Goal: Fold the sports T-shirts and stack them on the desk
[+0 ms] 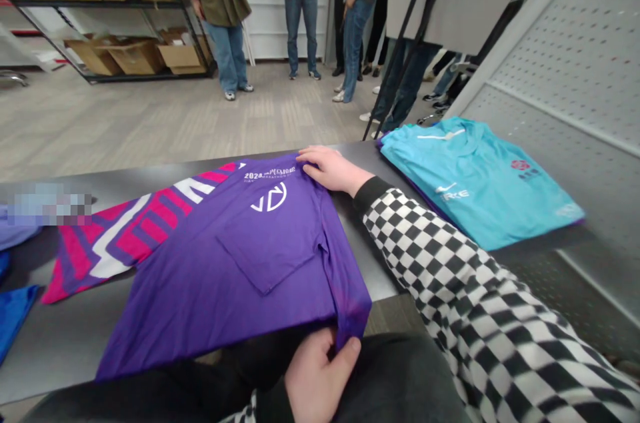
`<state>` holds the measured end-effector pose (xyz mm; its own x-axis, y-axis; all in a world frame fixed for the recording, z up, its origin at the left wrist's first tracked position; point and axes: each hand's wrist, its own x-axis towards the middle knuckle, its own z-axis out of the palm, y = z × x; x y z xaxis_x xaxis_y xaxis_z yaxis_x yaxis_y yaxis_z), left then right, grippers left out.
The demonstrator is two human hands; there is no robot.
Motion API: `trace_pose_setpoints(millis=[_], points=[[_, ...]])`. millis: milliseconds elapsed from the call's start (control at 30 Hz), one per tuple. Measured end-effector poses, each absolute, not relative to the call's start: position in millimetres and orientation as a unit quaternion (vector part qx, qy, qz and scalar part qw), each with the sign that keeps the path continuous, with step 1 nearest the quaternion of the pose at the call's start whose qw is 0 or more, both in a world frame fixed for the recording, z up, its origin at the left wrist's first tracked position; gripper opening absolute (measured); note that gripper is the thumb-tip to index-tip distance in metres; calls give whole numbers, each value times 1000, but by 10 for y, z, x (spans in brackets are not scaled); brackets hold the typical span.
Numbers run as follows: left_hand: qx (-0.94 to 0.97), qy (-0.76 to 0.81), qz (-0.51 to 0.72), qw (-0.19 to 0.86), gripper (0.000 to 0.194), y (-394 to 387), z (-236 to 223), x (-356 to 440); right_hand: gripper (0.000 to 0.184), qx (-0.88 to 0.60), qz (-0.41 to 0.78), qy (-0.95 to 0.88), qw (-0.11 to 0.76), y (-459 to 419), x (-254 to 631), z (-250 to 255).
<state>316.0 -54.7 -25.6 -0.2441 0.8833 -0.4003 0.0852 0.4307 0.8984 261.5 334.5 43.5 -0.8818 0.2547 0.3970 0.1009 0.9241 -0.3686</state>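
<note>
A purple long-sleeved shirt (270, 229) lies spread over the table, its hem hanging over the near edge toward my lap. White lettering and a round white logo mark its upper part. The pink, white and purple patterned sleeve (150, 223) stretches out to the left, while the right side is folded inward. My right hand (333, 168) is at the shirt's far edge, fingers closed on the fabric by the shoulder. At the near right corner, my left hand (320, 373) pinches the cloth between thumb and fingers; some of its fingers are hidden beneath.
Folded turquoise shirts (480, 183) are stacked at the table's right end, with purple cloth under them. Blue cloth (15, 316) lies at the left. A white perforated panel (565, 69) rises at the right. Beyond the table are a black easel stand (407, 43), shelved cartons (133, 56) and several standing people.
</note>
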Motion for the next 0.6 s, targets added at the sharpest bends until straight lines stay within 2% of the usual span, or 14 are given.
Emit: trace_pose_setpoints(millis=[200,433,600], points=[[419,712,350,442,50,-541,-199,3073,24,-105,189,-964,156,3400,2382,455],[409,688,388,457,53,-571,-48,3010,32,-152,221,-957,108,3534,2313,455],[424,710,381,414,50,-649,189,3039,31,-138,221,-957,125,3573,2301,407]])
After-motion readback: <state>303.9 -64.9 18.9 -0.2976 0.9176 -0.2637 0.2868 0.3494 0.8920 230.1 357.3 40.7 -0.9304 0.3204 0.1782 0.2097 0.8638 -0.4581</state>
